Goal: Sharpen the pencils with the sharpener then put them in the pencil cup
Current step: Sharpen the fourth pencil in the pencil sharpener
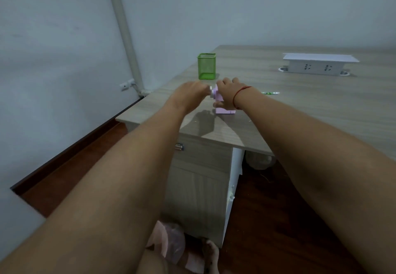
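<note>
A pink desktop sharpener (222,109) stands near the table's left corner. My right hand (227,90) rests on top of it and grips its body. My left hand (190,93) is closed at the sharpener's left side, on its white crank end (211,90). A green and white pencil (270,93) lies flat on the table just right of my right wrist. The green mesh pencil cup (206,66) stands upright behind my hands; no pencil sticks out above its rim.
The wooden table (300,110) has its front edge and left corner close to the sharpener. A white power socket box (317,65) sits at the back right. Below are drawers (199,160), a dark wooden floor and a pink plastic bag (169,243).
</note>
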Demonstrator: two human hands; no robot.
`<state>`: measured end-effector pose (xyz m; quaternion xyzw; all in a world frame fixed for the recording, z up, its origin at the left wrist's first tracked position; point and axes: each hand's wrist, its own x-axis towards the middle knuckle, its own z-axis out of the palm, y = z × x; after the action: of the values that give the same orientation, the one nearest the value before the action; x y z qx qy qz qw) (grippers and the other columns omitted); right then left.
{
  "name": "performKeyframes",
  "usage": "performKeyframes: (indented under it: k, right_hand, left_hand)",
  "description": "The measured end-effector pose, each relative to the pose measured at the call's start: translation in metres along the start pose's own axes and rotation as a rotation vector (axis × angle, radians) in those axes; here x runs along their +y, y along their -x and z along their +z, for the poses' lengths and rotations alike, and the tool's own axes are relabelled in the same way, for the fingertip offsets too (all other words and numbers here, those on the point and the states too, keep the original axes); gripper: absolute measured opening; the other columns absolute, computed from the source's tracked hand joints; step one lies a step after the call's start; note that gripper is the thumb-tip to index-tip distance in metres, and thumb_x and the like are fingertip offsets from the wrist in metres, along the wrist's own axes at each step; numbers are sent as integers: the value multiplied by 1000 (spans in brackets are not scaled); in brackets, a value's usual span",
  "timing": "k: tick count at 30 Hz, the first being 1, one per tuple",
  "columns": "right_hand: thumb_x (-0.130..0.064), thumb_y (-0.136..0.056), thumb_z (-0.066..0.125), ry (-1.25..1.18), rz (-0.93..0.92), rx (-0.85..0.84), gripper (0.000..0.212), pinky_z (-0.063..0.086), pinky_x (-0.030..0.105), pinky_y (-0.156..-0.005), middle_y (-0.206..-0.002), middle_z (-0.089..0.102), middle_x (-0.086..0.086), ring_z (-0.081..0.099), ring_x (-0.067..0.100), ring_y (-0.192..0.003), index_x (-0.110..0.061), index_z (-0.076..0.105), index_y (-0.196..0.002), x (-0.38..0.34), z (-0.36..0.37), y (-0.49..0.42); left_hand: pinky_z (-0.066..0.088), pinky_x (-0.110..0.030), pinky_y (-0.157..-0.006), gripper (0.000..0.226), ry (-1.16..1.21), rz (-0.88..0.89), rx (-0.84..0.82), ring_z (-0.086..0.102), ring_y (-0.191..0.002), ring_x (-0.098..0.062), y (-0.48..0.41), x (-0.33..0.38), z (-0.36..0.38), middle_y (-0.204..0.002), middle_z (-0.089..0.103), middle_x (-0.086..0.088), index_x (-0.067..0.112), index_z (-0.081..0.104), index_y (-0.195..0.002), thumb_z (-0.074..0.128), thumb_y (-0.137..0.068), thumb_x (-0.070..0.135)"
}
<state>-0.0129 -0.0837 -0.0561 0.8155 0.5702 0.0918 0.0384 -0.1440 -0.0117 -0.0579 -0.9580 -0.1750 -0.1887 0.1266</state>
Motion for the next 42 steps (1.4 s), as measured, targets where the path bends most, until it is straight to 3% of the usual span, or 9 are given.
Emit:
performKeyframes:
  k: [8, 13, 21, 27, 31, 36, 42]
  right_hand:
    - [-47, -96, 44, 110, -64, -1, 63, 30, 43, -109, -144, 36, 19, 36, 33, -132, -4, 35, -142, -1, -5, 5]
    - [-46, -97, 39, 159, -104, 39, 60, 29, 42, -109, -142, 39, 19, 38, 31, -131, -3, 39, -139, -1, -4, 7]
    - [-41, -95, 44, 13, -92, 108, 58, 32, 39, -104, -137, 42, 20, 42, 35, -122, -1, 39, -135, 5, 5, 0]
    - [-45, -90, 50, -6, -97, 105, 61, 39, 39, -97, -135, 44, 16, 44, 35, -118, -5, 39, -134, 10, 11, -6]
    - [-44, -89, 51, 16, -54, 76, 63, 40, 44, -100, -138, 42, 16, 42, 36, -122, -4, 37, -136, 6, 10, -9]
    - [-50, -89, 52, -6, -24, 18, 71, 37, 45, -105, -144, 37, 16, 38, 36, -128, -6, 33, -140, 2, 5, -8]
    - [-45, -92, 50, -9, 14, 32, 63, 29, 41, -110, -144, 36, 17, 34, 35, -132, -7, 36, -141, -4, 2, 0]
  left_hand:
    - [40, -37, -72, 27, 135, -105, -164, 60, -88, -40, 10, 12, 4, -97, 63, -25, -5, 60, -102, 43, -99, 16]
    - [50, -34, -81, 23, 201, -164, -237, 63, -89, -28, 13, 8, 26, -100, 65, -16, 2, 63, -102, 44, -99, 13]
    - [47, -36, -84, 30, 183, -114, -372, 62, -92, -30, -22, -15, 42, -102, 66, -17, 8, 67, -105, 45, -97, 27]
    - [46, -38, -73, 20, 56, -53, -247, 63, -90, -36, -47, -26, 27, -100, 66, -21, 5, 66, -99, 48, -93, 14]
    - [44, -38, -77, 25, -12, 40, -65, 60, -101, -38, -49, -30, 8, -111, 63, -22, 9, 62, -114, 44, -97, 17]
    - [45, -44, -76, 26, 17, 84, 26, 60, -96, -45, -29, -20, -9, -105, 63, -29, 4, 61, -117, 45, -98, 13]
    - [41, -39, -67, 21, 36, 22, 16, 62, -88, -41, -4, -4, 0, -95, 66, -26, -1, 64, -95, 47, -96, 12]
